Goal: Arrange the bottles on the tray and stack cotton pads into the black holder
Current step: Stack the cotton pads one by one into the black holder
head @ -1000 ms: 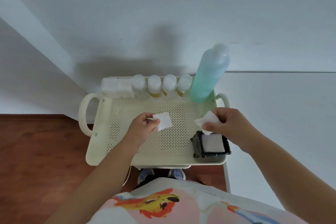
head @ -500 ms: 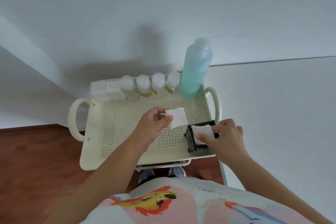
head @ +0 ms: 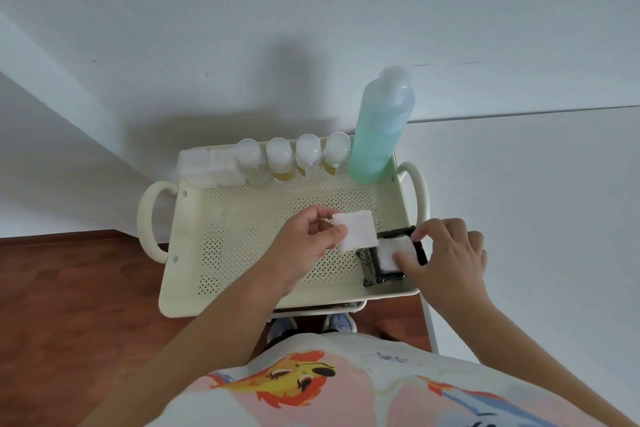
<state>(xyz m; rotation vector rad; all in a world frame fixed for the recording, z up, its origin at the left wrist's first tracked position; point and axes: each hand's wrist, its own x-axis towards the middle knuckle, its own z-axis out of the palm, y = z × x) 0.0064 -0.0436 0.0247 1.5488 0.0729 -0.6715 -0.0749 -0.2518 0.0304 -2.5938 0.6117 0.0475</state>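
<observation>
**Head view: cotton pads going into the black holder**

Left hand pinches a cotton pad by its 9 o'clock edge, thumb and fingers closed on it. Right hand presses fingertips onto pads in the black holder at the tray's 4 o'clock corner. Pads look light, soft and floppy; edge pinches suit them.

A home room: reddish-brown wooden floor, plain white walls, and a cream perforated metal trolley tray carrying toiletries.
</observation>
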